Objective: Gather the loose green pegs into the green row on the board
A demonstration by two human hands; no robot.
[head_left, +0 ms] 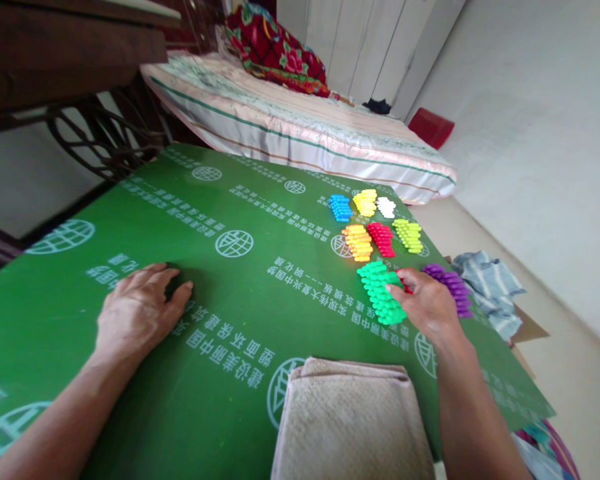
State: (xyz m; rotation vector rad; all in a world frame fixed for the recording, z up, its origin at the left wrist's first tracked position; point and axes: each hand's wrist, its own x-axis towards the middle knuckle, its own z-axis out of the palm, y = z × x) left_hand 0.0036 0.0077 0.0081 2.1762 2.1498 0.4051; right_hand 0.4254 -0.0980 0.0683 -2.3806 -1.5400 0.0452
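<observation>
My left hand (140,303) rests palm down on the green board (260,293), its thumb apart from the fingers and nothing in it. At the right, my right hand (425,300) curls its thumb and fingers around red pegs (407,285), which it mostly hides. Its thumb reaches the edge of a bundle of green plastic pegs (381,293). Just beyond the knuckles lie purple pegs (449,288). Farther back are orange pegs (359,243), another red bundle (381,239), lime pegs (407,235), blue pegs (340,208), yellow pegs (365,202) and white pegs (385,207).
A folded beige cloth (353,420) lies at the board's near edge, between my forearms. Behind the board stands a bed (300,133) with a red floral blanket (280,57). Dark wooden furniture (70,50) is at the left. Blue-grey striped fabric (487,293) lies beyond the right edge.
</observation>
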